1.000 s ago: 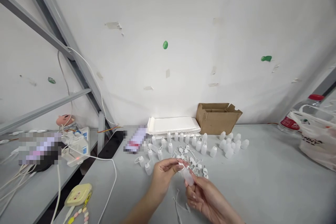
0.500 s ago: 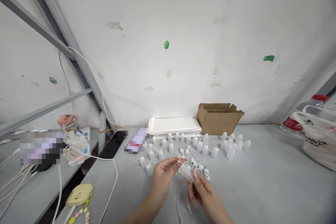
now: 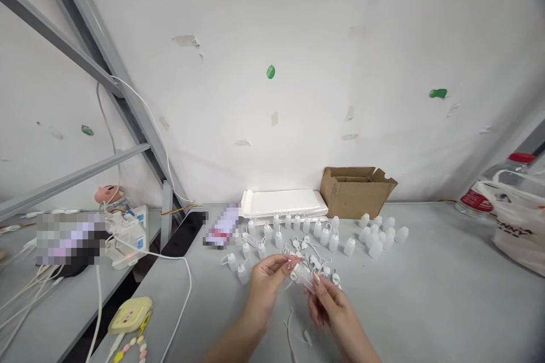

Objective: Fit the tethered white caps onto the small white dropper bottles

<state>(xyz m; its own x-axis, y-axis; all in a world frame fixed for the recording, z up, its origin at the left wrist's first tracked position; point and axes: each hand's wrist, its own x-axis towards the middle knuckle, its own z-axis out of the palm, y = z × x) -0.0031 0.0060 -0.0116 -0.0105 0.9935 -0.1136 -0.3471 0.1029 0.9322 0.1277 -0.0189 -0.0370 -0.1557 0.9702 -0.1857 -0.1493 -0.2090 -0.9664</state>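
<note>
A small translucent squeeze bottle (image 3: 304, 275) lies tilted between my two hands above the table. My left hand (image 3: 269, 283) pinches its upper left end at the neck; the fingertips hide whether a cap sits there. Thumb and fingers of my right hand (image 3: 330, 300) close on the lower right end, the base. Just behind the hands is a loose pile of white caps with straps (image 3: 315, 262). Several capped bottles (image 3: 261, 249) stand to the left and behind. A group of bottles without visible caps (image 3: 375, 235) sits to the right.
An open cardboard box (image 3: 357, 195) and white padded envelopes (image 3: 284, 203) rest against the wall. Phones (image 3: 184, 233), a power strip (image 3: 130, 238), white cables and a yellow case (image 3: 130, 315) are on the left. A plastic bag (image 3: 517, 232) and water bottle (image 3: 477, 198) stand far right.
Both hands stay on the bottle in nearly the same place. The right hand's fingers have shifted slightly around the base, with the lower fingers curled in more.
</note>
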